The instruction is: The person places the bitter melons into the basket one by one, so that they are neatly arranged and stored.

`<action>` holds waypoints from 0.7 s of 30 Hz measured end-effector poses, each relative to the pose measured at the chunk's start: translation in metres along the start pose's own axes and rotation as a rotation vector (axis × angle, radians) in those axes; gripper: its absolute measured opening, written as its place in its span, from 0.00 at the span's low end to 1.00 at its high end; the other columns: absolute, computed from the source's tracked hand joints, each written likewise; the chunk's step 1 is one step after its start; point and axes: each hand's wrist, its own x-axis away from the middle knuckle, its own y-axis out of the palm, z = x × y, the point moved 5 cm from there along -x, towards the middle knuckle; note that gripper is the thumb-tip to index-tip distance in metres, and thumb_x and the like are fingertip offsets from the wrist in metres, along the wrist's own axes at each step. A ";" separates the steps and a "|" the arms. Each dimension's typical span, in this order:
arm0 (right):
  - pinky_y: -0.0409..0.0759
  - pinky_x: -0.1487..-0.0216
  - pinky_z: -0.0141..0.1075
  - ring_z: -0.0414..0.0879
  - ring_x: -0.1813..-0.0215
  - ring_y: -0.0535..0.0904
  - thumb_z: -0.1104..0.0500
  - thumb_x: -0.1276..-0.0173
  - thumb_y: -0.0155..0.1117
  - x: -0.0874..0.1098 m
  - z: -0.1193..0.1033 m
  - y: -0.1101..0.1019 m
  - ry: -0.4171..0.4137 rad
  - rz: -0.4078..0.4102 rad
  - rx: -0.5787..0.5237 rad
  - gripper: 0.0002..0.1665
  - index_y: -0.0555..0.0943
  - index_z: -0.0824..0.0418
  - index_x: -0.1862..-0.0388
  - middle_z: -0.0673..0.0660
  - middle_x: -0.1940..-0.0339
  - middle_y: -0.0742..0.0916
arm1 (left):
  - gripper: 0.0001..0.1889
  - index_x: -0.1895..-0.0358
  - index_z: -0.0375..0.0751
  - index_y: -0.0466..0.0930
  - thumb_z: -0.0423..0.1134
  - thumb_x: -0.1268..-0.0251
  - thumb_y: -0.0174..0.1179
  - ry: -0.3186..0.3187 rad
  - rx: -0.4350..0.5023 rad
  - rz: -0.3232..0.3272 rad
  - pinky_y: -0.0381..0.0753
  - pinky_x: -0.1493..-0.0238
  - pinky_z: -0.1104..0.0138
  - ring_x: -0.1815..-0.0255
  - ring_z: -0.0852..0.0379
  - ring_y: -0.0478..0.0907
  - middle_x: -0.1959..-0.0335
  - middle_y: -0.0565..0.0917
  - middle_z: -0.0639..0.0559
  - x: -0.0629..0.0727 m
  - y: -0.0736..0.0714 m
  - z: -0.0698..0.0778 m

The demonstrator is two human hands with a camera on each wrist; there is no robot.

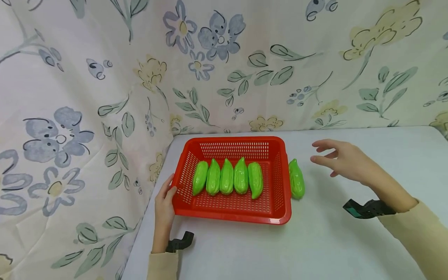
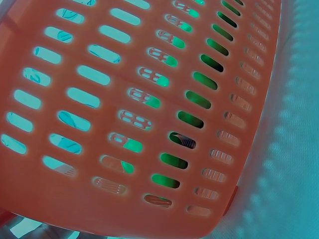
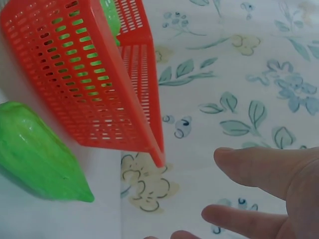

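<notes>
My left hand grips the left rim of a red plastic basket, with the thumb near the rim's edge. Inside the basket, several glossy green gourd-like vegetables with ridged skin and pointed ends lie side by side in a row. One more green gourd rests on the table just outside the basket's right wall; in the right wrist view this gourd shows its tapered tip. Raised to the right of it is my right hand, fingers and thumb spread apart, holding nothing. Slotted basket wall fills most of the left wrist view.
The basket stands on a white table. A floral cloth hangs behind the table and along its left side. Each wrist carries a dark strapped device.
</notes>
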 end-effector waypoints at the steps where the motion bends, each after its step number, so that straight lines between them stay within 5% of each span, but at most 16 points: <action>1: 0.90 0.64 0.43 0.62 0.44 0.84 0.42 0.25 0.65 -0.001 0.000 0.001 -0.001 -0.002 -0.002 0.37 0.72 0.62 0.26 0.71 0.35 0.81 | 0.24 0.23 0.68 0.69 0.46 0.16 0.44 0.003 0.001 -0.001 0.86 0.54 0.73 0.45 0.50 0.79 0.28 0.76 0.49 0.000 0.000 0.000; 14: 0.89 0.67 0.41 0.58 0.50 0.87 0.44 0.27 0.67 -0.012 0.004 0.027 -0.005 -0.031 0.014 0.37 0.73 0.62 0.27 0.74 0.35 0.80 | 0.24 0.23 0.68 0.69 0.46 0.16 0.44 0.000 0.006 -0.001 0.86 0.54 0.74 0.45 0.51 0.78 0.28 0.76 0.49 0.002 0.000 0.003; 21: 0.88 0.69 0.39 0.50 0.65 0.88 0.49 0.30 0.71 -0.029 0.016 0.057 -0.045 -0.069 0.046 0.41 0.70 0.66 0.25 0.80 0.37 0.78 | 0.24 0.23 0.70 0.69 0.46 0.17 0.45 -0.006 -0.004 0.008 0.86 0.54 0.72 0.45 0.51 0.79 0.28 0.76 0.50 0.001 -0.001 0.001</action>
